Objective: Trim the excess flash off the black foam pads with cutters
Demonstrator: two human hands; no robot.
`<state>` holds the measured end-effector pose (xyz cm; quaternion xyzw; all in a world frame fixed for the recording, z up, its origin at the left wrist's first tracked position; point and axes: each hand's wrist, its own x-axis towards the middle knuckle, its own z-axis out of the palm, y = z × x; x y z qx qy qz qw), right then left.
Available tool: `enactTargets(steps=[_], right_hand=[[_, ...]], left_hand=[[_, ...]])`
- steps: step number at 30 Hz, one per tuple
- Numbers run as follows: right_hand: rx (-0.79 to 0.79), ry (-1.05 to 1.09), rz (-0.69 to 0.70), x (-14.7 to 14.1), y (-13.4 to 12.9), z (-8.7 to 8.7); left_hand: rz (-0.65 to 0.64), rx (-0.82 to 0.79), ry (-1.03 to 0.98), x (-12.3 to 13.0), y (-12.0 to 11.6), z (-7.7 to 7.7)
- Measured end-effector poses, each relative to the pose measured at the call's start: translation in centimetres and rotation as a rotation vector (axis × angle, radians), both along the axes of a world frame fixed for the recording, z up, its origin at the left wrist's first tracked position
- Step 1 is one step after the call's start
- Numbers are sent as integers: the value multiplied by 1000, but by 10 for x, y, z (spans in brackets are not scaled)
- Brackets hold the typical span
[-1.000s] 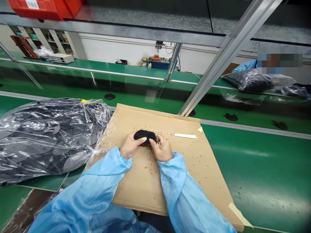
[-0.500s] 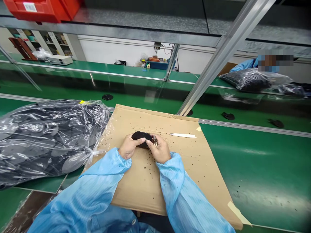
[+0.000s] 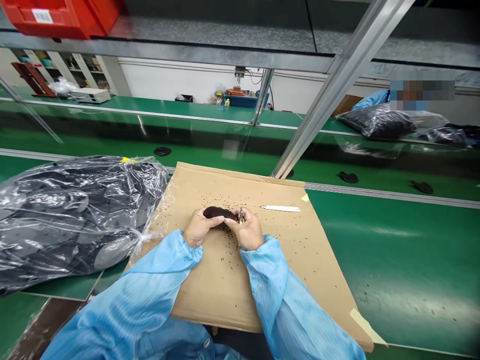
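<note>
My left hand (image 3: 197,227) is closed on the left side of a soft-looking black round pad (image 3: 216,214), thumb on its near edge. My right hand (image 3: 247,231) pinches the pad's right side, and the two thumb tips meet at the near edge. A small shiny metal tool (image 3: 241,216) pokes out between the right thumb and fingers; its exact kind is too small to make out. Below the hands lies a brown cardboard sheet (image 3: 210,285) strewn with tiny black bits. A white-handled craft knife (image 3: 281,208) rests on it, beyond my right hand.
A clear plastic bag of black round pieces (image 3: 75,215) lies at the left. Black discs (image 3: 162,151) sit on the green belt behind the cardboard. A slanting metal post (image 3: 337,85) rises at the right. A red bin (image 3: 63,20) stands overhead; across the line is another person.
The pad has tilted in my fingers, so its face shows thinner and browner. The metal tool in my right hand has turned more upright. The view has shifted slightly.
</note>
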<state>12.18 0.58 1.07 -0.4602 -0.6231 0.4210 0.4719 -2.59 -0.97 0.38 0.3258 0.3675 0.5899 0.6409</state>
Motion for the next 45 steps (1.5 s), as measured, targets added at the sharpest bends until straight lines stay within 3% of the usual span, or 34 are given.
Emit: enactTargets(steps=[6,12,16,26,36,45], right_hand=[[152,23,121,-4,-9,-6],[500,-167,-7,-4,-10,-1],[596,-242,-15,-3,-12,1],[465,-238,-74,-8,-16,0],[179,20,-175,-2,-2,-7],[309,-124,-120,-2,-2,-8]], left_hand=[[23,-167,-218,-6,5,2],[-186,-214,-163,-8,2,4],[-239,-207,-151,-7,-2,7],[-176,-149,-72,-4,-2,6],[119,-134,-69,-5,5,4],[42,-84,-111,-5,4,6]])
